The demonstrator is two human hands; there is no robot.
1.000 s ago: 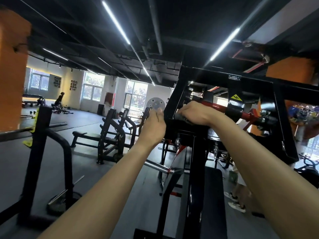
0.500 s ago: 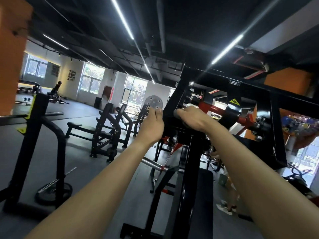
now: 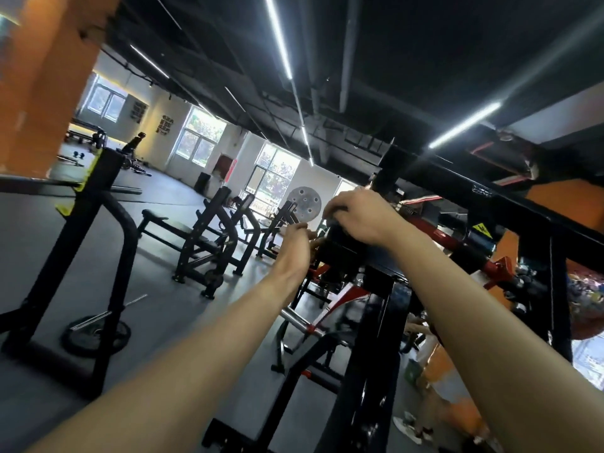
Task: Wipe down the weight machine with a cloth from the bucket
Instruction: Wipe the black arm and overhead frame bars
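Black steel under the right hand: the right hand (image 3: 359, 217) lies knuckles-up on the top block of the black steel weight machine (image 3: 369, 354), fingers curled down over the block's far edge. Something dark sits beneath the fingertips; whether it is a cloth cannot be told.
Left hand: the left hand (image 3: 294, 248) is just beside the block's left edge, fingers bent with the tips close to the thumb. Whether it pinches anything cannot be told.
Arms: both bare forearms reach up from the bottom of the view.
Machine: directly ahead; its upright post runs down between the arms.
Black crossbeam (image 3: 490, 197): slants away right above the hands.
Red padded bar (image 3: 434, 237): runs right from under the right hand.
Yellow triangular warning sticker (image 3: 482, 231): on the frame beside the red bar.
Grey round drilled plate (image 3: 305, 204): just behind the hands.
Black benches and racks (image 3: 209, 237): stand on the grey floor (image 3: 157, 305), well apart to the left.
Black disc weight plate (image 3: 96, 331): flat on the floor at the foot of a near rack.
Orange pillar (image 3: 42, 76): far left.
White ceiling light strip (image 3: 277, 34): overhead.
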